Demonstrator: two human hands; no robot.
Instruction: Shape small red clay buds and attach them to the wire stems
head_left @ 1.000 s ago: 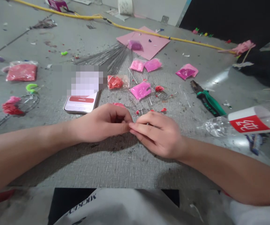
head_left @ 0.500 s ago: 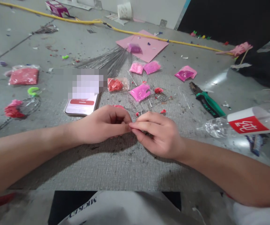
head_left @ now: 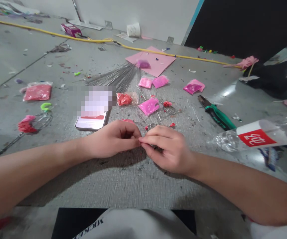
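My left hand (head_left: 117, 138) and my right hand (head_left: 167, 146) meet fingertip to fingertip above the grey table. Both are closed in a pinch, and whatever sits between the fingers is too small or too hidden to name. Just beyond them lie a thin wire piece with red ends (head_left: 172, 125) and a pink-red bit (head_left: 128, 120), partly covered by my left hand. Farther out are a bright pink packet (head_left: 149, 106), a clear bag of red clay-like lumps (head_left: 124, 99) and a red piece on coiled wire (head_left: 167, 104).
A phone (head_left: 90, 123) lies left of centre. Green-handled pliers (head_left: 219, 117) and a plastic bottle (head_left: 256, 135) lie to the right. A fan of thin wires (head_left: 116, 77), a pink sheet (head_left: 159, 64) and a yellow cable (head_left: 83, 40) stretch across the back.
The camera view has tilted, so the table things appear lower. My hands keep the same pinch, fingertips together, with hardly any movement.
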